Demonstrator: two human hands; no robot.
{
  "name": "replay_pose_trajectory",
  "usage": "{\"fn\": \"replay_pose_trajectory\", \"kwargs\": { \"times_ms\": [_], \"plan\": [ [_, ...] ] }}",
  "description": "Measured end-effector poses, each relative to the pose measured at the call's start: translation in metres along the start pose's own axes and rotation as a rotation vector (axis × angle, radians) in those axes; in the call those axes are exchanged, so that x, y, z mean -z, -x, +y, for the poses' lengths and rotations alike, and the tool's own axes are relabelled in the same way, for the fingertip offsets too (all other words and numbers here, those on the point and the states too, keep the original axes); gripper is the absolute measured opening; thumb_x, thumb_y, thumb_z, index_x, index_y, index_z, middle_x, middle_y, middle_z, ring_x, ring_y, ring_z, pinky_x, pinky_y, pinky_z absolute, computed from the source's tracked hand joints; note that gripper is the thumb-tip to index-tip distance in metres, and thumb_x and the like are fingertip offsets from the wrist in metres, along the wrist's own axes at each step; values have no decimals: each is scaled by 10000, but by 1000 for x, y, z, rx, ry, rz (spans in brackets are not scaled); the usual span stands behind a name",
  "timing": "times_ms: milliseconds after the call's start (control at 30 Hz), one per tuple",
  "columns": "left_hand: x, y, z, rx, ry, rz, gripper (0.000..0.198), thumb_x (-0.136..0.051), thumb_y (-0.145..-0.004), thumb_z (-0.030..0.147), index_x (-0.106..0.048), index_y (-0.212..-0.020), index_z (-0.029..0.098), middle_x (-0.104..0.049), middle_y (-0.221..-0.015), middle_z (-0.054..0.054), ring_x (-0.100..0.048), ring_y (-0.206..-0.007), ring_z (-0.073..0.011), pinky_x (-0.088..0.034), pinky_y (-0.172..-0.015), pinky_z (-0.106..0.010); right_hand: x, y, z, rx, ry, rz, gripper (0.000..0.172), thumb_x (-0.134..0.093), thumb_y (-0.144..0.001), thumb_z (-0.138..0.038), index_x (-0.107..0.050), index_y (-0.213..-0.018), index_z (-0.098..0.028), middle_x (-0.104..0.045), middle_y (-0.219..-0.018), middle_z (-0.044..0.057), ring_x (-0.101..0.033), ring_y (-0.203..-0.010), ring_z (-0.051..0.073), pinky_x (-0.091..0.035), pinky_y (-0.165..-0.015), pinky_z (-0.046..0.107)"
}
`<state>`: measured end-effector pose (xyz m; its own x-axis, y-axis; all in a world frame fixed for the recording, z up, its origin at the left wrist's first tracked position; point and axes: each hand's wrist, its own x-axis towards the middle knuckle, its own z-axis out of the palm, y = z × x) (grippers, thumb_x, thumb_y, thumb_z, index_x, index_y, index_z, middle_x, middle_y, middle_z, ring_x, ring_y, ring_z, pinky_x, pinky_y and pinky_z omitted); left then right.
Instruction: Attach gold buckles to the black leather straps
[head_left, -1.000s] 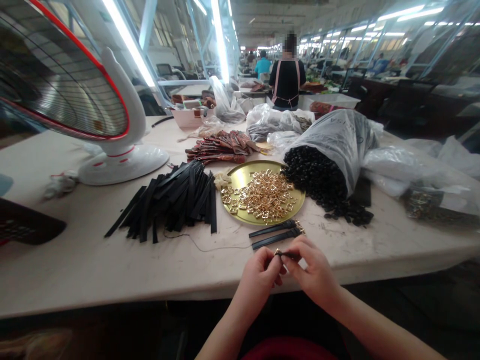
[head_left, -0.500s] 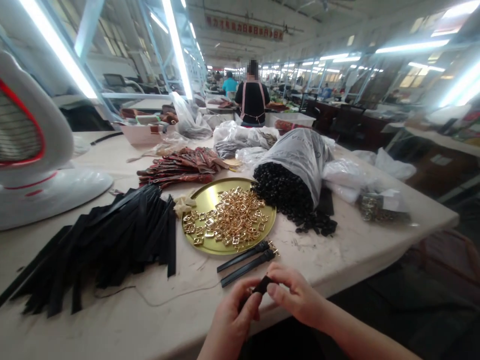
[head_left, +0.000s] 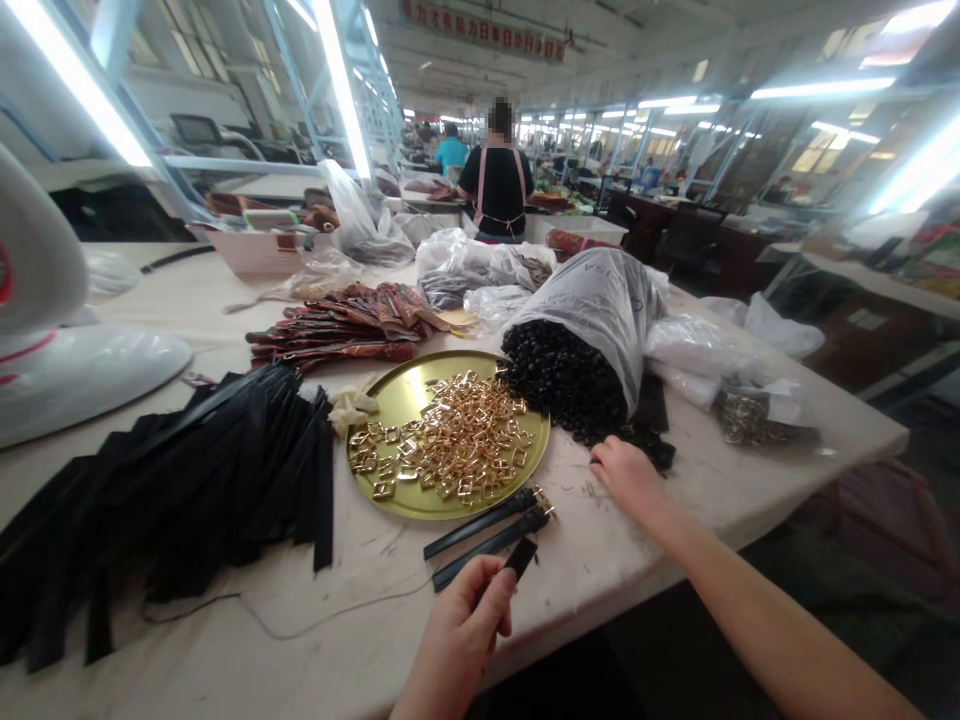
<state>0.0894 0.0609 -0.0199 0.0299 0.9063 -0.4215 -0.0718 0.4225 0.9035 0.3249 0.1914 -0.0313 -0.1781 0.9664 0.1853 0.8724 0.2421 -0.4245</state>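
My left hand (head_left: 469,610) is closed on a short black strap (head_left: 520,556), whose end sticks up past the thumb. My right hand (head_left: 628,480) rests low over the table at the front edge of a heap of small black loops (head_left: 566,375). Its fingertips are drawn together, and whatever may be between them is too small to make out. Between the hands and a round gold tray (head_left: 382,390) lie two black straps (head_left: 491,545) with gold buckles at their right ends. Many loose gold buckles (head_left: 465,430) are piled on that tray.
Black strips (head_left: 217,480) lie in a large pile at left, near a white fan (head_left: 82,380). Reddish patterned strips (head_left: 345,325) sit behind the tray. A plastic bag (head_left: 592,295) spills the loops; a bag of metal parts (head_left: 750,415) lies at right. A person (head_left: 499,185) stands farther back.
My right hand has left the strap and moved right and forward to the black loops. The left hand still holds the strap, slightly lower. The view has shifted a little.
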Motion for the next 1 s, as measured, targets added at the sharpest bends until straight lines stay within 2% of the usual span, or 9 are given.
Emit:
{"fn": "replay_pose_trajectory", "kwargs": {
  "times_ms": [67, 100, 267, 367, 500, 633, 767, 867, 1000],
  "plan": [
    [0, 1, 2, 1, 6, -20, 377, -568, -635, 558, -479, -687, 195, -426, -400, 98, -253, -295, -36, -154, -317, -166, 3, 4, -13, 11, -86, -5, 76, -536, -759, -232, -582, -717, -189, -558, -806, 68, -514, -758, 210, -367, -689, 340],
    [0, 2, 4, -4, 12, -25, 375, -564, -639, 558, -474, -690, 197, -427, -397, 99, -246, -291, -37, -152, -316, -167, 5, 8, -23, -1, -215, -32, 95, -532, -774, -272, -576, -750, -191, -559, -793, 48, -516, -740, 190, -380, -676, 326],
    [-4, 12, 18, -142, 19, 30, 309, -537, -704, 497, -481, -706, 193, -434, -426, 87, -250, -313, -41, -185, -344, -177, 10, 45, -87, -250, -1299, -359, 264, -612, -736, -393, -543, -887, -188, -582, -733, -5, -515, -593, 102, -408, -577, 255],
    [-5, 24, 25, -284, -65, 127, 245, -524, -749, 426, -520, -722, 183, -448, -472, 64, -367, -408, -73, -289, -427, -189, 8, 64, -116, -353, -1542, -388, 265, -706, -665, -330, -552, -824, -185, -594, -741, -17, -535, -583, 83, -419, -586, 234],
    [-2, 42, 29, -327, -197, 215, 202, -513, -769, 380, -545, -740, 182, -473, -514, 46, -448, -510, -110, -348, -522, -213, 5, 75, -128, -361, -1567, -377, 231, -721, -656, -296, -536, -716, -171, -576, -654, -33, -545, -581, 87, -432, -613, 234],
    [1, 53, 27, -328, -267, 229, 197, -510, -765, 387, -551, -750, 194, -478, -524, 47, -460, -512, -121, -344, -518, -220, 8, 80, -129, -275, -1475, -367, 203, -683, -699, -319, -559, -738, -163, -579, -672, -21, -534, -606, 89, -431, -645, 243],
    [7, 56, 22, -365, -428, 173, 218, -477, -785, 394, -580, -770, 203, -501, -570, 39, -456, -540, -120, -339, -538, -223, 13, 83, -126, -148, -1309, -353, 203, -630, -739, -358, -576, -769, -165, -577, -673, -10, -525, -628, 106, -421, -637, 257],
    [14, 55, 20, -373, -549, 117, 235, -457, -797, 399, -591, -770, 207, -522, -596, 34, -464, -564, -122, -328, -540, -225, 11, 85, -123, -57, -1155, -321, 199, -663, -702, -348, -583, -747, -172, -560, -641, -16, -514, -633, 116, -411, -613, 258],
    [16, 50, 20, -350, -547, 61, 250, -444, -804, 399, -581, -742, 199, -492, -563, 44, -448, -534, -113, -324, -518, -223, 2, 85, -123, -44, -1185, -374, 245, -690, -666, -337, -586, -825, -183, -574, -682, -18, -520, -631, 115, -420, -607, 263]
  ]
}}
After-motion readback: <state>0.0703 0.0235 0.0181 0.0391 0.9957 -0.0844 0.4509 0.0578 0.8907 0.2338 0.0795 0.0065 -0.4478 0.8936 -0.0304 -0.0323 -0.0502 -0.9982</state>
